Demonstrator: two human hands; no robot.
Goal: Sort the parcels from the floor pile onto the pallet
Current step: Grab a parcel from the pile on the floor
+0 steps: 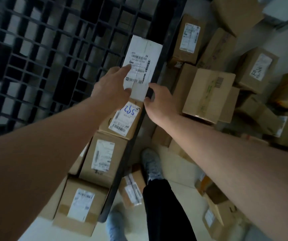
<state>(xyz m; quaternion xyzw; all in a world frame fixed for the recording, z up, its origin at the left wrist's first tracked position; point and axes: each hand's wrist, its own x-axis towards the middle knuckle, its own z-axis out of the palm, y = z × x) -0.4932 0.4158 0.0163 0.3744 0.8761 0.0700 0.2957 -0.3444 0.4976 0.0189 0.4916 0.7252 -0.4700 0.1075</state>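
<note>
Parcel sorting room or small warehouse. Black plastic pallet (pixel 53 54) in front of me; labelled cardboard boxes (pixel 103 159) lined along its right edge, more boxes heaped (pixel 209 94) on pale floor (pixel 174 171) right of pallet.

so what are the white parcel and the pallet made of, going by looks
White parcel: probably cardboard with a matt white face; straight folded edges, a centre seam and a printed paper label stuck on it. Pallet: seemingly moulded plastic, black and dull; an open grid of thin ribs rather than boards.

Both arms outstretched, left hand (pixel 111 82) and right hand (pixel 158 100) gripping.
</note>
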